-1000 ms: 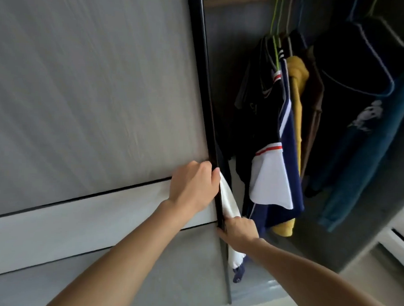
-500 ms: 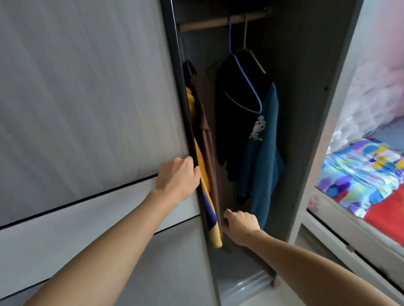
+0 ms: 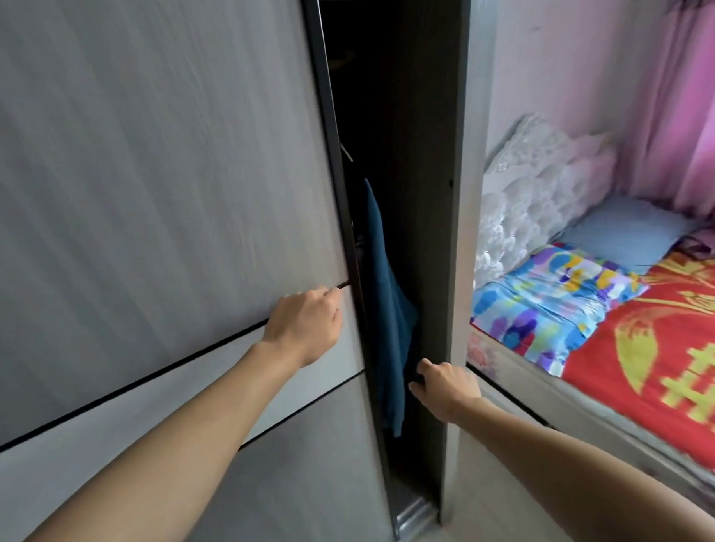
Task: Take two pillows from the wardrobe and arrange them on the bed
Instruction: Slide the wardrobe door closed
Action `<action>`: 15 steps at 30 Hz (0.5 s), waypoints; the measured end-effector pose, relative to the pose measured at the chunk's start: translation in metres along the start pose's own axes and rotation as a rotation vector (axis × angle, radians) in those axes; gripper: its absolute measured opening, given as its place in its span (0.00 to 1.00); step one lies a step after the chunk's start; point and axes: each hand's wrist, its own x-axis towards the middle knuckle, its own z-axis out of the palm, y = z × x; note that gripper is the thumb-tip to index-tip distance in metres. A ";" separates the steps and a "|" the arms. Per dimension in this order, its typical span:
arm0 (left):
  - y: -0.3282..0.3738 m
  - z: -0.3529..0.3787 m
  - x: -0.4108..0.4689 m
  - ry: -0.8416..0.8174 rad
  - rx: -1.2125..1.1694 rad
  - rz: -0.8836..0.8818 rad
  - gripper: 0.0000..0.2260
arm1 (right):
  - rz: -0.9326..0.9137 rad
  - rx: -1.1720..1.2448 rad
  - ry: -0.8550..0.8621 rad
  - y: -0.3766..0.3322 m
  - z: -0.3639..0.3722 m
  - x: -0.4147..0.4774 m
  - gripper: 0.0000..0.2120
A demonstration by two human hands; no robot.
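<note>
The grey sliding wardrobe door [image 3: 156,190] covers most of the wardrobe and leaves a narrow dark gap. My left hand [image 3: 305,330] lies on the door just short of its right edge, with the fingers curled against it. My right hand [image 3: 445,389] is lower in the gap, fingers apart, touching a hanging teal garment [image 3: 387,312] and holding nothing. To the right, on the bed [image 3: 668,362], lie a multicoloured pillow [image 3: 549,302] and, behind it, a pale blue pillow [image 3: 628,235].
The wardrobe's grey side panel [image 3: 466,234] stands between the gap and the bed. A white tufted headboard [image 3: 545,184] and pink curtains [image 3: 685,120] rise behind the bed. A red and gold cover [image 3: 661,342] is spread over the mattress. Pale floor [image 3: 480,534] shows at the bottom.
The sliding door has moved right and the opening has narrowed to a slit, hiding most of the hanging clothes. Both hands moved right with it, and my view swung toward the bed.
</note>
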 end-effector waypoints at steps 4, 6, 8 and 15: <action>0.014 0.004 0.015 0.138 0.121 0.262 0.04 | 0.089 0.007 0.040 0.018 -0.007 0.006 0.18; 0.016 0.009 0.026 0.225 0.203 0.295 0.06 | 0.153 0.021 0.070 0.031 -0.015 0.011 0.17; 0.017 0.014 0.037 0.227 0.271 0.287 0.16 | 0.244 0.059 0.132 0.045 -0.026 0.017 0.17; 0.034 0.030 0.069 0.158 0.510 0.365 0.24 | 0.521 0.165 0.187 0.068 -0.054 0.040 0.31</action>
